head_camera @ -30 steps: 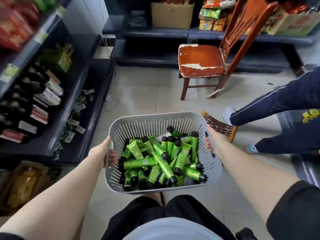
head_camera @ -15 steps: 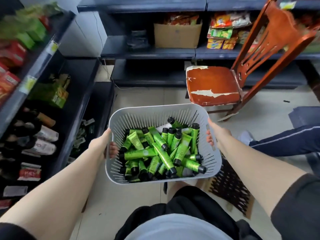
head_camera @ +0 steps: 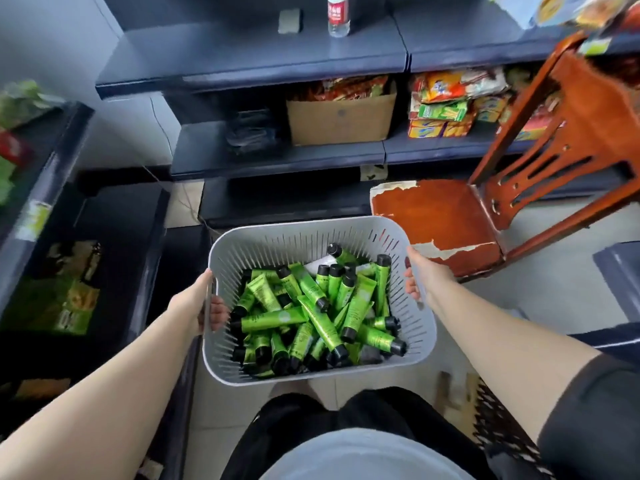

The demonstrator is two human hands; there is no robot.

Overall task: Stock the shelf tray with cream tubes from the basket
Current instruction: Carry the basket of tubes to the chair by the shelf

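Basket (head_camera: 311, 237) of green cream tubes (head_camera: 322, 313) now faces new shelves; both hands' fingers (head_camera: 218, 311) curl round its sides; tray probably unseen.

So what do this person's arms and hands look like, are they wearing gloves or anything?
No gloves: both the left hand and the right hand are bare, as are the forearms. A short dark sleeve shows on the right upper arm. No watch, rings or markings can be seen.
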